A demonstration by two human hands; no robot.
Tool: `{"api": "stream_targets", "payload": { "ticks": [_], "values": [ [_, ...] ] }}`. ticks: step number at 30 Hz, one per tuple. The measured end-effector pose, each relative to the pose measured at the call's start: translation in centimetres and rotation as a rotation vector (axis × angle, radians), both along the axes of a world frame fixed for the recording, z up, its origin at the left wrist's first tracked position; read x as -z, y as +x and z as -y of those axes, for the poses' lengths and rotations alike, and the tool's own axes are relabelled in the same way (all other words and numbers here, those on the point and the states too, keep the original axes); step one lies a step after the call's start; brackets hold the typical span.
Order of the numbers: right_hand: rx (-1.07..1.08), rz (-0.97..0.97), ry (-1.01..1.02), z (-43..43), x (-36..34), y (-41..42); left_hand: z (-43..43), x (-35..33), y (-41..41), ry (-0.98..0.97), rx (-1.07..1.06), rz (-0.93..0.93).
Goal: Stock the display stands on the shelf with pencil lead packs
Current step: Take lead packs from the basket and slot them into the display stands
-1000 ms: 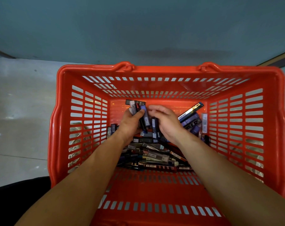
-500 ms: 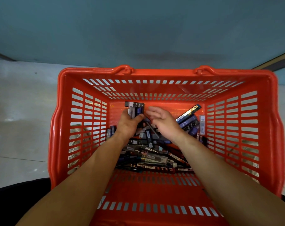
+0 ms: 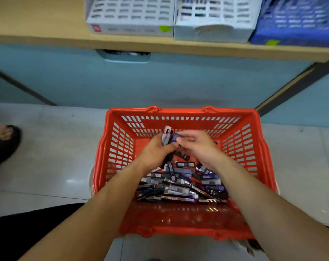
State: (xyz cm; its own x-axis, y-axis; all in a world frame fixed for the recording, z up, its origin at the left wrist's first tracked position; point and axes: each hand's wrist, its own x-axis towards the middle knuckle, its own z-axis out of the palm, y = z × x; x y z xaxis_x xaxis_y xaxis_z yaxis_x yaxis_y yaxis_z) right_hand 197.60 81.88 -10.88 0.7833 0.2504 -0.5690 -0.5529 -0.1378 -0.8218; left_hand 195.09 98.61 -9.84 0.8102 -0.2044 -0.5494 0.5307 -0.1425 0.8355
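Head view, looking down past both forearms, which I see entering from the lower corners and converging over an orange basket (image 3: 254, 147) that stands on the pale tiled floor (image 3: 47, 161). Left hand (image 3: 156, 153): raised above the basket's middle, back of the hand toward me, fingers and thumb curled round a small upright bundle of pencil lead packs (image 3: 166, 136), whose white and dark ends project above the knuckles. Right hand (image 3: 199, 147): level with the left and just beside it, fingers gently curved, thumb below them; fingertip and thumb tip meet at a purple pack (image 3: 176, 137) that touches the top of the bundle, though through the blur I cannot tell whether they pinch it or only touch it. Loose pile (image 3: 180, 183): many more packs, grey, black and purple, lying crosswise on the basket's bottom beneath both wrists. Shelf (image 3: 37, 21): a tan board across the top edge, well apart from the hands, bearing a left white display stand (image 3: 129, 14), a right white display stand (image 3: 214, 17) touching it, and a blue stand (image 3: 299, 21) further right; the right white one holds some dark items, too blurred to name. Below the shelf, a blue-green panel (image 3: 159, 81). At the far left edge, a foot in a dark sandal (image 3: 3, 144) rests on the floor
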Motion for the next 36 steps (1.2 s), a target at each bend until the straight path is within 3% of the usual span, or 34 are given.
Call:
{"api": "stream_targets", "payload": {
  "ticks": [5,18,23,27,36],
  "values": [
    [-0.024,0.034,0.067,0.8,-6.8,-0.8,-0.6,-6.6,-0.8,-0.038,0.008,0.066],
    [-0.137,0.257,0.186,0.1,-21.6,-1.6,-4.3,-20.9,-3.1,0.230,0.012,0.375],
    [-0.174,0.369,0.115,-1.5,-24.7,-1.0,-5.7,-24.9,-3.3,0.271,0.013,0.448],
    [-0.042,0.484,0.059,-3.5,-26.9,1.3,-8.6,-27.3,-2.2,0.354,-0.011,0.443],
    [0.131,0.734,-0.220,-9.7,-27.8,14.1,-14.4,-27.0,4.3,0.368,-0.233,0.507]
  ]
}}
